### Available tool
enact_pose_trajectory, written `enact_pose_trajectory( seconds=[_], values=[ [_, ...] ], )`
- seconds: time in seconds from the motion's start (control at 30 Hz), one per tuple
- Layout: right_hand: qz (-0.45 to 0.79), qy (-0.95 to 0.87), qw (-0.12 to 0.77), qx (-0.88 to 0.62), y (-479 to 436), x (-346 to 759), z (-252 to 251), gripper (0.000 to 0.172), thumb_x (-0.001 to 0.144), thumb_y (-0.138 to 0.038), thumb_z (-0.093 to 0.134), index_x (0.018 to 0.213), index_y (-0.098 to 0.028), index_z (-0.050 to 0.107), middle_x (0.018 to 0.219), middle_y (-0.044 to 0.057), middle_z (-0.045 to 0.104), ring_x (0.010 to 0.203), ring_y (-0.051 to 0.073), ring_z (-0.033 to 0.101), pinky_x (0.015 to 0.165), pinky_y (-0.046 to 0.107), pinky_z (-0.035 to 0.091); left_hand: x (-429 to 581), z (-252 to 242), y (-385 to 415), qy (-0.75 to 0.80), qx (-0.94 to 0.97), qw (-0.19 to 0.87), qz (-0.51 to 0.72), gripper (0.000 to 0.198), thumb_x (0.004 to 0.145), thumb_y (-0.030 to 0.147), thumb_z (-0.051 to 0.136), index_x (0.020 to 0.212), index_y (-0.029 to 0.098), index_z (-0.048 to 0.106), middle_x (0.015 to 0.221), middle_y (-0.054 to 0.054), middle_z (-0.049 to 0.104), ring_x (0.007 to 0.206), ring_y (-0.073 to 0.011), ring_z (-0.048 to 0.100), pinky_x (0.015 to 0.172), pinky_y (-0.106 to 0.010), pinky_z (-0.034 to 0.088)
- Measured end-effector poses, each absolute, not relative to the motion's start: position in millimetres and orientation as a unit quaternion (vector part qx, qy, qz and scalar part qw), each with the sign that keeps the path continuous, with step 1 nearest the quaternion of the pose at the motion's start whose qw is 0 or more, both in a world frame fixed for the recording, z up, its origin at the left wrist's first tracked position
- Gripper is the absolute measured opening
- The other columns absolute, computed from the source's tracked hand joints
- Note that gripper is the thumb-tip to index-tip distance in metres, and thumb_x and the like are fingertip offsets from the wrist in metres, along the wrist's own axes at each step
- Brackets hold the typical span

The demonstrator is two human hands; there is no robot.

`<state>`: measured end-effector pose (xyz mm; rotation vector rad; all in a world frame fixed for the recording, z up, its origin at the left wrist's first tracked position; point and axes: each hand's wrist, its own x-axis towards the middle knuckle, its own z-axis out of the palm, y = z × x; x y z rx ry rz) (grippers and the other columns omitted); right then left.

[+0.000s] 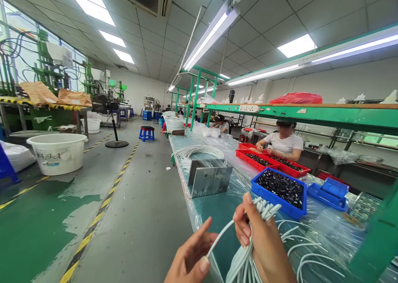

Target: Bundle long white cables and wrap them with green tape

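My right hand point(263, 241) is closed around a thick bundle of white cables point(241, 266), their cut ends fanning out above the fist. One white cable point(220, 235) bends out of the bundle toward my left hand point(192, 256), whose thumb presses it against the fingers; the forefinger points upward. Beyond the hands, a blue tray point(298, 212) holds many small black parts point(280, 187). More loose white cables point(306, 245) lie on the bench to the right of my right hand. A metal bracket point(211, 181) stands on the bench, with a coil of white cables point(199, 150) behind it.
Red trays point(256, 160) of dark parts lie before a seated co-worker point(284, 140) across the bench. A green shelf post point(376, 229) rises close at right. A smaller blue tray point(329, 194) sits nearby. A stool point(146, 134) and a fan point(115, 125) stand on the floor.
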<state>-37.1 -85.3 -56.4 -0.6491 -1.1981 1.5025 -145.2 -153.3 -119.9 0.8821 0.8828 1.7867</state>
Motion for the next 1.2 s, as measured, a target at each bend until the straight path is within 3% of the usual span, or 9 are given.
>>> enact_pose_trajectory(
  seconds=[0.1, 0.23, 0.37, 0.53, 0.63, 0.83, 1.0, 1.1, 1.2],
  values=[
    [0.567, -0.583, 0.51, -0.282, -84, -31, -37, 0.045, 0.072, -0.058, 0.057, 0.056, -0.016, 0.052, 0.048, -0.004, 0.042, 0.044, 0.008, 0.041, 0.046, 0.02, 0.033, -145, -78, -143, 0.334, 0.467, 0.476, 0.666, 0.081, 0.044, 0.024, 0.083, 0.12, 0.021, 0.055, 0.113, -0.009, 0.06, 0.11, -0.0272, 0.05, 0.099, -0.032, 0.032],
    [0.404, -0.713, 0.486, -0.303, -81, -26, -10, 0.044, 0.08, -0.054, 0.048, 0.055, -0.018, 0.05, 0.055, -0.003, 0.048, 0.057, 0.011, 0.049, 0.059, 0.023, 0.038, -130, -28, -121, 0.322, 0.542, 0.557, 0.54, 0.038, 0.055, 0.007, 0.066, 0.092, 0.015, 0.065, 0.088, -0.005, 0.066, 0.085, -0.0192, 0.06, 0.076, -0.024, 0.045],
    [0.326, -0.767, 0.454, -0.316, -72, -20, 7, 0.037, 0.081, -0.053, 0.047, 0.074, -0.018, 0.059, 0.066, -0.001, 0.055, 0.063, 0.014, 0.053, 0.064, 0.028, 0.041, -111, -19, -102, 0.293, 0.531, 0.613, 0.507, 0.006, 0.059, 0.011, 0.051, 0.056, 0.016, 0.05, 0.041, 0.005, 0.045, 0.039, -0.0073, 0.042, 0.046, -0.019, 0.04],
    [0.086, -0.695, 0.635, -0.327, -61, -9, 14, 0.095, 0.065, -0.04, 0.071, 0.139, -0.022, 0.014, 0.113, 0.009, 0.053, 0.094, 0.024, 0.054, 0.083, 0.04, 0.042, -102, -29, -95, 0.273, 0.556, 0.607, 0.498, 0.016, 0.07, 0.027, 0.051, 0.061, 0.017, 0.044, 0.046, 0.008, 0.035, 0.032, -0.0039, 0.036, 0.038, -0.018, 0.038],
    [-0.044, -0.718, 0.627, -0.297, -64, -2, 18, 0.079, 0.072, -0.035, 0.066, 0.138, -0.023, 0.024, 0.135, 0.01, 0.038, 0.122, 0.027, 0.034, 0.103, 0.045, 0.025, -102, -28, -96, 0.253, 0.576, 0.609, 0.483, 0.02, 0.073, 0.032, 0.051, 0.063, 0.017, 0.044, 0.047, 0.008, 0.036, 0.031, -0.004, 0.037, 0.038, -0.018, 0.038],
    [0.275, -0.817, 0.439, -0.251, -72, 4, 19, 0.048, 0.081, -0.034, 0.057, 0.126, -0.03, 0.044, 0.115, 0.003, 0.059, 0.101, 0.022, 0.057, 0.089, 0.044, 0.044, -104, -19, -98, 0.279, 0.569, 0.608, 0.478, 0.007, 0.063, 0.017, 0.05, 0.064, 0.018, 0.043, 0.045, 0.009, 0.038, 0.033, -0.0035, 0.035, 0.041, -0.019, 0.04],
    [0.22, -0.853, 0.427, -0.205, -70, 11, 25, 0.042, 0.084, -0.035, 0.053, 0.125, -0.027, 0.048, 0.129, 0.004, 0.048, 0.122, 0.023, 0.039, 0.103, 0.044, 0.028, -111, -19, -98, 0.293, 0.571, 0.642, 0.421, 0.017, 0.069, 0.025, 0.055, 0.059, 0.018, 0.042, 0.043, 0.009, 0.035, 0.032, -0.0018, 0.024, 0.035, -0.015, 0.026],
    [0.323, -0.849, 0.346, -0.236, -70, 15, 27, 0.043, 0.085, -0.043, 0.048, 0.126, -0.029, 0.047, 0.124, 0.005, 0.053, 0.102, 0.024, 0.055, 0.069, 0.033, 0.051, -114, -18, -98, 0.29, 0.548, 0.676, 0.399, 0.017, 0.069, 0.027, 0.058, 0.06, 0.018, 0.046, 0.04, 0.011, 0.028, 0.031, -0.0011, 0.017, 0.033, -0.015, 0.021],
    [0.439, -0.734, 0.451, -0.255, -72, 8, 15, 0.059, 0.08, -0.049, 0.054, 0.133, -0.031, 0.034, 0.129, 0.006, 0.047, 0.09, 0.02, 0.058, 0.047, 0.02, 0.044, -114, -11, -93, 0.271, 0.516, 0.679, 0.448, 0.025, 0.069, 0.037, 0.061, 0.063, 0.015, 0.051, 0.04, 0.012, 0.027, 0.032, -0.0007, 0.017, 0.034, -0.015, 0.026]
  ],
)
